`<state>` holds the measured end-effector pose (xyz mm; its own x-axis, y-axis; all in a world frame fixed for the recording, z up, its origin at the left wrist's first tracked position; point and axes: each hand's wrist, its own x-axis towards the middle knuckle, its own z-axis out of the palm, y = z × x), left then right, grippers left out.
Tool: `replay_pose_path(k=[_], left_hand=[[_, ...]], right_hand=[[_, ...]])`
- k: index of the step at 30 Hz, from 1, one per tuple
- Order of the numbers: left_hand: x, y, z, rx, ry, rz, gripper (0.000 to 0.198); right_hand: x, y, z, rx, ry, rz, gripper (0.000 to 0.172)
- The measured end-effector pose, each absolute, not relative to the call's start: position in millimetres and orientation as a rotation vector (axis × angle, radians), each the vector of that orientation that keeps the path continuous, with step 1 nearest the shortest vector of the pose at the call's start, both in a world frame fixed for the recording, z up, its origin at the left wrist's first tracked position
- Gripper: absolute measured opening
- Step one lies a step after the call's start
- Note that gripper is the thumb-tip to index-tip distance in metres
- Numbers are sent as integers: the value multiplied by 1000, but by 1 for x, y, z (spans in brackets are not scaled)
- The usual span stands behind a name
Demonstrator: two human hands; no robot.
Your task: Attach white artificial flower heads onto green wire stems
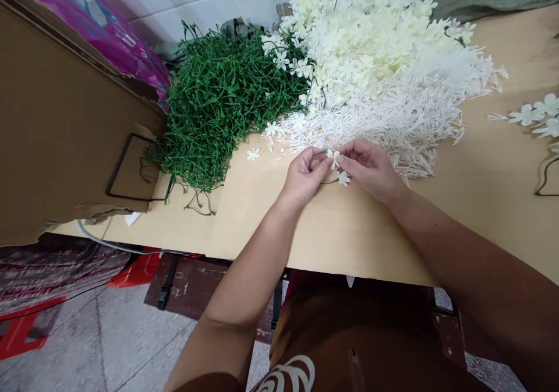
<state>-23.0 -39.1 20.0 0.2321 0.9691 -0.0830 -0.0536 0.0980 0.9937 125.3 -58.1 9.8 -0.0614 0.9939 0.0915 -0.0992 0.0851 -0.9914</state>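
Note:
Over the wooden tabletop, my left hand point(307, 169) pinches a thin green plastic stem point(312, 159) between thumb and fingers. My right hand point(365, 166) is closed at a white artificial flower point(333, 158) that sits at the stem's end, thumb and fingertips against its petals. A second white flower point(343, 178) on a green stem hangs just below, between the two hands. One loose white flower head point(253, 154) lies on the table to the left of my left hand. The right fingertips are partly hidden behind the thumb.
Beyond my hands lie a heap of green stems point(236, 83), a mound of white flowers point(367, 31) and a pile of thin white stamens point(384, 112). A cardboard box point(65, 112) stands at the left. White flower sprays point(541, 115) lie at the right on the table point(362, 235).

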Motion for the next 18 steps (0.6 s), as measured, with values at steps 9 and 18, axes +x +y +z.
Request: replay_pose_path(k=[9,18], left_hand=[[-21,-40,19,1223,1026,1025,25],[-23,-40,22,1200,1023,1027,25]], right_hand=[[127,-59,17,-1057,-1159,1292,30],[130,-59,18,-1031,-1177,1367,34]])
